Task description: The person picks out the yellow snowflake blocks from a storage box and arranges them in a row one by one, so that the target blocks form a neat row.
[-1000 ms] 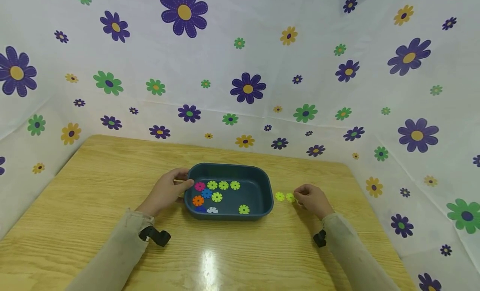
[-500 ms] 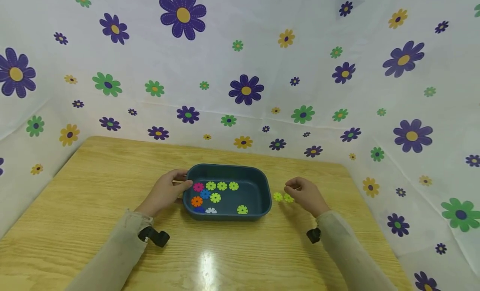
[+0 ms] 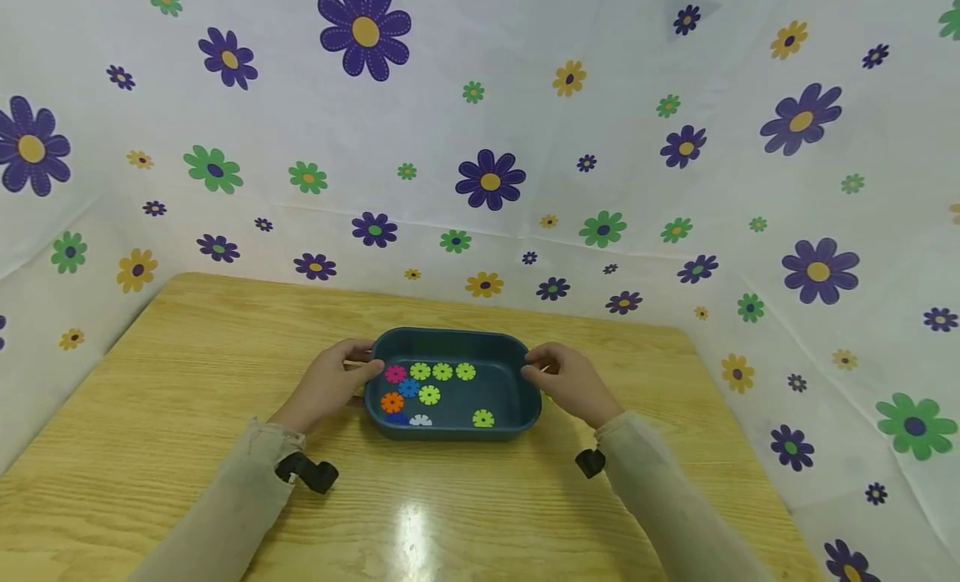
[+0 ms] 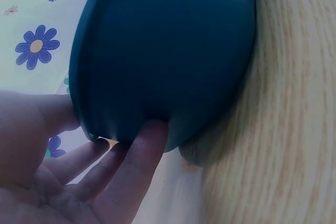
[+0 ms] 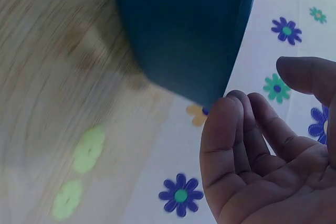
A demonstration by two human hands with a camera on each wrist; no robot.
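Note:
A dark blue plastic basin (image 3: 450,433) stands on the wooden table. My left hand (image 3: 330,386) grips its left end, thumb at the rim and fingers against the outer wall (image 4: 168,51). At the right end is my right hand (image 3: 572,386), its fingertips right at the basin's edge and the thumb held apart from it in the right wrist view. Notched plastic discs lie inside: several yellow-green (image 3: 442,372), a pink (image 3: 395,373), an orange (image 3: 392,402), a white (image 3: 421,420) and two blue (image 3: 408,388). Two yellow-green discs (image 5: 89,149) lie on the table, mostly hidden by my right hand in the head view.
The wooden table (image 3: 225,348) reaches back to a white cloth (image 3: 420,115) printed with flowers, which hangs behind it and along both sides. Dark straps with small camera mounts (image 3: 318,475) sit on both wrists.
My right hand has left the two yellow-green discs on the table and moved left to the basin's right rim. My left hand keeps its grip, and the discs inside look unchanged.

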